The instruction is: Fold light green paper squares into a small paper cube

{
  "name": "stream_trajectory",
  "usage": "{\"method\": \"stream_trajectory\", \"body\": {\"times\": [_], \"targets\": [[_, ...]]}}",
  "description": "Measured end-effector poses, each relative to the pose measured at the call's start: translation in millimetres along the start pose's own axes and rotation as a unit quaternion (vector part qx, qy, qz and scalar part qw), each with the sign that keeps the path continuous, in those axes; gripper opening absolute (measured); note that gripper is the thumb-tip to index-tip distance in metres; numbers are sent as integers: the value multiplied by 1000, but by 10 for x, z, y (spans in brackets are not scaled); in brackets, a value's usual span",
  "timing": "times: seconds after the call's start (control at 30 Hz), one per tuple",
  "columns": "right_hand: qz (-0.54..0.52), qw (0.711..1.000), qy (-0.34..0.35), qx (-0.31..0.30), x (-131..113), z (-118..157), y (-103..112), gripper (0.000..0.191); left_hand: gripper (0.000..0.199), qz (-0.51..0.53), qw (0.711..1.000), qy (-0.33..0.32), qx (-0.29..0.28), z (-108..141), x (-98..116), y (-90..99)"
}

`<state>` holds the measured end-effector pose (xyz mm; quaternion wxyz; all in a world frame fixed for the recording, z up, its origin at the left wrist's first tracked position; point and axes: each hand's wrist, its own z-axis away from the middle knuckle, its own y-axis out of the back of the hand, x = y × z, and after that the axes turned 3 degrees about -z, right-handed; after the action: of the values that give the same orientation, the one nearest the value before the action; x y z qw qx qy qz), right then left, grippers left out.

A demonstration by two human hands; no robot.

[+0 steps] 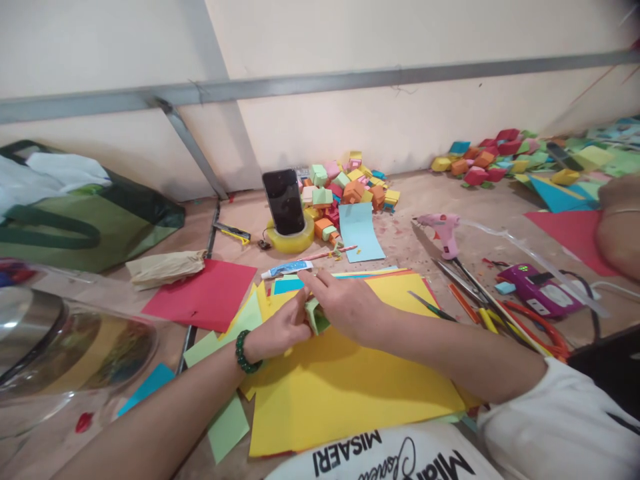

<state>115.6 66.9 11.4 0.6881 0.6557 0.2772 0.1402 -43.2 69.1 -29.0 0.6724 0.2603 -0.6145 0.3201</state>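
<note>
A small light green folded paper piece is held between both hands above a stack of large yellow sheets. My left hand, with a green bead bracelet at the wrist, closes its fingers on the piece from the left. On the other side my right hand grips it, its fingers bent over the top and partly hiding it. Light green paper strips stick out at the left of the stack. A blue and white tube lies just beyond the hands.
A phone stands in a yellow tape roll. Folded paper cubes are piled behind. A pink glue gun, scissors and a purple device lie right. Another person's hand rests on red paper at far right.
</note>
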Motion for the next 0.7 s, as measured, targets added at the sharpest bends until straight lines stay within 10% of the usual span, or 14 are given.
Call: {"method": "stream_trajectory", "body": {"times": [0.27,0.7], "targets": [[-134,990,10,-45,81,28,205,40,76,-9,1000,-7,-13,1,-46,54],[3,997,69,-44,24,34,85,64,72,23,999,1,-22,14,-20,12]]}}
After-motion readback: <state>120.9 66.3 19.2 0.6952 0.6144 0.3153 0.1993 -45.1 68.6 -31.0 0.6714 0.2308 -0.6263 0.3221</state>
